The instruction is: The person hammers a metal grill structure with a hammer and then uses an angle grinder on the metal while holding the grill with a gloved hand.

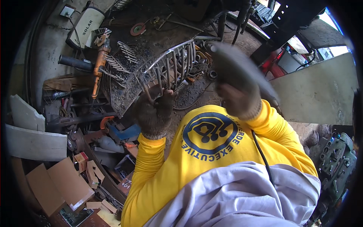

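My left hand (153, 115), in a dark worn knit glove, is closed around the lower end of a short metal rod (146, 92). The rod points up toward a curved metal frame (160, 58), a bright bar with several rods hanging from it like comb teeth. The fingertips are right beside the lower ends of those teeth. On the right, my gloved right hand (242, 100) is closed on a broad, dark, curved hand shield (240, 64). Motion blurs the shield, and its grip is hidden behind the fingers.
An orange angle grinder (101, 64) lies left of the frame, near short rod pieces (127, 52) on a gritty dark bench. Beyond is a reddish disc (138, 29). Cardboard boxes (68, 183) crowd the lower left. A large flat sheet (319, 90) stands at right, above a green machine (336, 162).
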Tool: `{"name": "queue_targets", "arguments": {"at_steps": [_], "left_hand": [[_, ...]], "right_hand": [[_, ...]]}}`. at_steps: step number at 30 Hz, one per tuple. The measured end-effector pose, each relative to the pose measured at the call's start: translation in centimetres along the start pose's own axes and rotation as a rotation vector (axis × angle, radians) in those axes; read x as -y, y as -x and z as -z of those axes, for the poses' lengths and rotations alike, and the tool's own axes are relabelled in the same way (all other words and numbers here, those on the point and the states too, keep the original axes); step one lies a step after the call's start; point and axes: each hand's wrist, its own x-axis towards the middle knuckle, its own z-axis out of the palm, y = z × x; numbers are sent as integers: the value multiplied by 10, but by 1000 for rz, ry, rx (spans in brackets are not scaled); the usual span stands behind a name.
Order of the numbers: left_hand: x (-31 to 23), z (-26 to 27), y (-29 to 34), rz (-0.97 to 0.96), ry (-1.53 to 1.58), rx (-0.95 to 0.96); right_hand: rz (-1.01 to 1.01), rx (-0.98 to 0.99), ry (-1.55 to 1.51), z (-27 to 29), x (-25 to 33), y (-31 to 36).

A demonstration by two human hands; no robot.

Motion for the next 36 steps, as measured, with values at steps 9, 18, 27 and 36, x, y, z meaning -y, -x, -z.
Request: {"name": "queue_targets", "arguments": {"at_steps": [9, 18, 27, 36], "left_hand": [[-3, 9, -10, 107, 258, -31], [6, 5, 6, 295, 734, -135], [31, 9, 10, 149, 921, -34], [33, 20, -17, 264, 991, 3]], "right_hand": [[359, -201, -90, -30, -38, 5], [313, -108, -96, -36, -35, 6], [625, -250, -742, -24, -28, 15], [500, -109, -337, -21, -25, 24]]}}
